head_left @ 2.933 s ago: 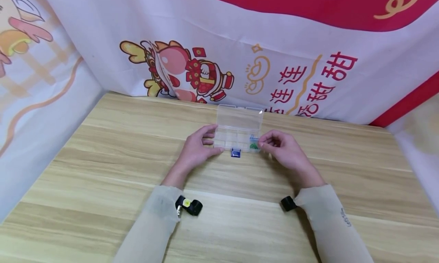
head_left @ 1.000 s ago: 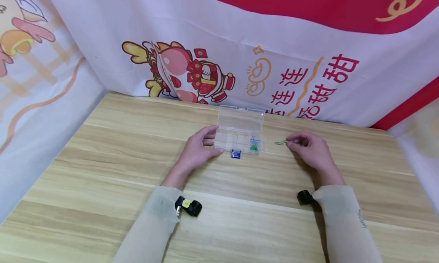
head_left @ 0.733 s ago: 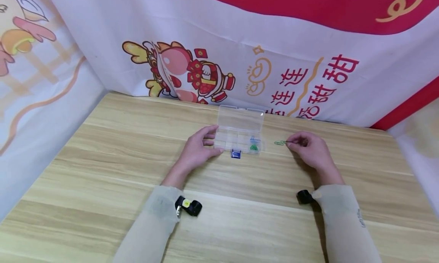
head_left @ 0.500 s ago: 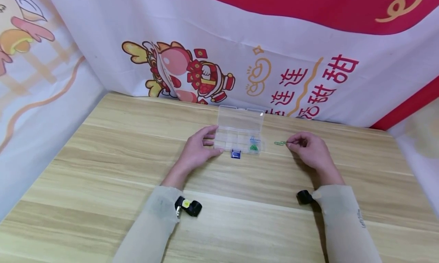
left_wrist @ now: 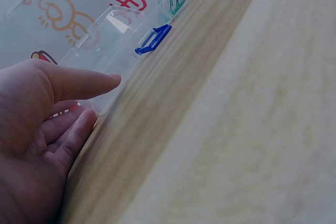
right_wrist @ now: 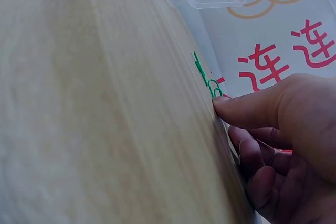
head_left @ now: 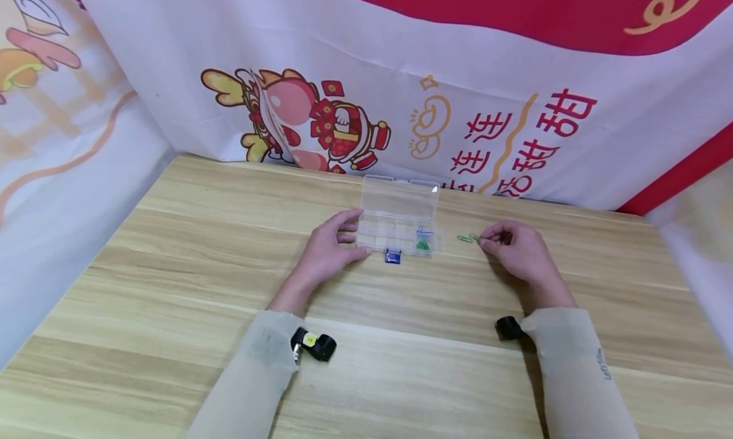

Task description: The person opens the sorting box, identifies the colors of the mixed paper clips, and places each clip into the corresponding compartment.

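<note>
A clear compartment box (head_left: 395,226) stands with its lid (head_left: 401,196) raised at the back. My left hand (head_left: 334,248) holds its left end, the thumb (left_wrist: 86,83) along the front corner and the fingers at the side. A blue clasp (head_left: 392,256) sticks out at the front edge. In the box's right compartments lie a blue paper clip (head_left: 424,231) and green clips (head_left: 422,245). To the right, my right hand (head_left: 515,248) pinches a green paper clip (right_wrist: 214,86) between thumb and forefinger, low over the table. Another green clip (right_wrist: 199,69) is just beyond it.
The wood-grain table (head_left: 366,369) reaches back to a printed cloth (head_left: 189,38) close behind the box. A second cloth (head_left: 46,191) hangs at the left edge. Each wrist wears a black camera (head_left: 506,328).
Since the earliest frame my right hand has moved right, from the box's right end to the green clips. Over the last second, only the green clips have shifted slightly. My left hand stays put.
</note>
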`<state>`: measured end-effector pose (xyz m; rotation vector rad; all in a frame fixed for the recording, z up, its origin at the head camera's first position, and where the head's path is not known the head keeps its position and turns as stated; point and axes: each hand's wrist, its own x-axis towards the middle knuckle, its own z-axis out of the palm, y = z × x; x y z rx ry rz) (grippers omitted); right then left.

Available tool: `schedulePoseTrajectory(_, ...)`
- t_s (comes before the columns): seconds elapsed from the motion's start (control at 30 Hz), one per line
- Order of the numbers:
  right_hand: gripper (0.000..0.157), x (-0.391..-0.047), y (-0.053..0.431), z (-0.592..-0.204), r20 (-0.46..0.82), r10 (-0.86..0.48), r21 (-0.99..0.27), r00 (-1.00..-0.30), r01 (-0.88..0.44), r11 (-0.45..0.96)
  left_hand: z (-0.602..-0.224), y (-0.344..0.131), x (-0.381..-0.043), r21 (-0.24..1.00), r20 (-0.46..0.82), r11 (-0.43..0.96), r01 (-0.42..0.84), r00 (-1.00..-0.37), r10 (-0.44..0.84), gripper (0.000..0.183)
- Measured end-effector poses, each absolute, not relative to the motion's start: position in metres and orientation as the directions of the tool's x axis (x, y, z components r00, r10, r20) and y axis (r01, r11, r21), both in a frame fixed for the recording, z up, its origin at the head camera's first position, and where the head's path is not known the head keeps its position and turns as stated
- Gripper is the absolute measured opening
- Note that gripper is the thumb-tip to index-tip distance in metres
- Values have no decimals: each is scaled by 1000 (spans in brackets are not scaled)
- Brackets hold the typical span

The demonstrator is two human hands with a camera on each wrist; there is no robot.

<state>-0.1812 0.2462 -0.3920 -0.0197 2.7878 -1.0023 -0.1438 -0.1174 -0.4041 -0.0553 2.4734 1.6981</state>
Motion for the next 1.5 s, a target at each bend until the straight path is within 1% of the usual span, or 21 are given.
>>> schedulePoseTrajectory(0.27,25,-181,250,-394,-168,-94,-649,-981,39,759,-404,-117,-144,924,-141,366,-114,-989,48,81)
schedulePoseTrajectory(0.53,29,-182,253,-390,-202,-68,-713,-977,99,694,-405,-117,-146,926,-118,368,-90,-992,53,80)
schedulePoseTrajectory(0.77,34,-185,259,-389,-226,5,-812,-974,191,552,-405,-117,-146,928,-113,362,-87,-992,52,80)
schedulePoseTrajectory(0.93,31,-185,267,-385,-252,53,-864,-966,249,437,-405,-116,-146,929,-115,359,-87,-992,58,81)
schedulePoseTrajectory(1.07,31,-184,268,-381,-262,66,-883,-963,267,386,-405,-115,-147,927,-123,362,-94,-991,57,80)
schedulePoseTrajectory(1.23,35,-180,264,-378,-249,59,-885,-967,251,391,-405,-114,-147,925,-135,365,-105,-989,57,81)
schedulePoseTrajectory(1.5,35,-180,252,-378,-210,9,-891,-978,195,410,-403,-115,-146,921,-139,374,-112,-989,47,81)
